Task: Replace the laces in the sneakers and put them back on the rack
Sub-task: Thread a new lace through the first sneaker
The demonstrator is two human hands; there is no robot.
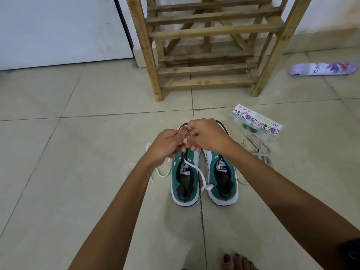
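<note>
Two green and white sneakers stand side by side on the tiled floor, the left sneaker and the right sneaker, heels toward me. A white lace runs from the left sneaker's eyelets across to the right sneaker's heel, with loose loops on the floor at the left. My left hand and my right hand meet above the left sneaker's front, fingers curled and pinching the lace there. The sneakers' toes are hidden under my hands. The wooden rack stands behind.
A pile of beige laces lies right of the sneakers beside a clear plastic box with a floral label. A purple spray can lies on the floor at the far right. My toes show at the bottom edge.
</note>
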